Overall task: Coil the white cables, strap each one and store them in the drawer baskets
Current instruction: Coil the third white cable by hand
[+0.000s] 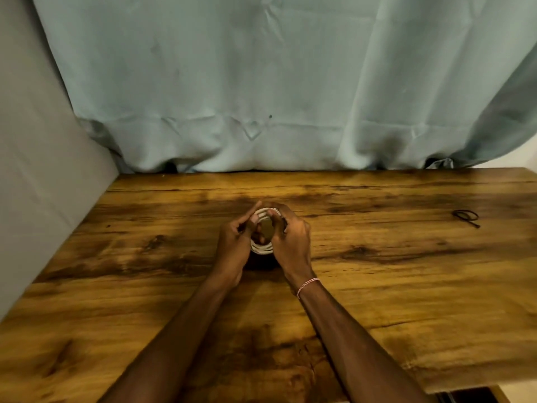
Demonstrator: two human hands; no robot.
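Gripping the white cable coil (262, 248) over mid-table (377, 286) with 2 hands, left hand (232, 241) and right hand (292, 238) both curled round its loops (black strap (466, 217) well apart, far right), and likely to spill loops on any easing to reach it.

White cable coil (262, 248), dark-streaked brown wood-grain table (377, 257), pale teal curtain (232, 82), black strap (466, 216).

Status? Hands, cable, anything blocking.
Both the left hand and right hand grip the coiled white cable above the wooden table. The black strap lies apart at far right, untouched. Nothing lies between.
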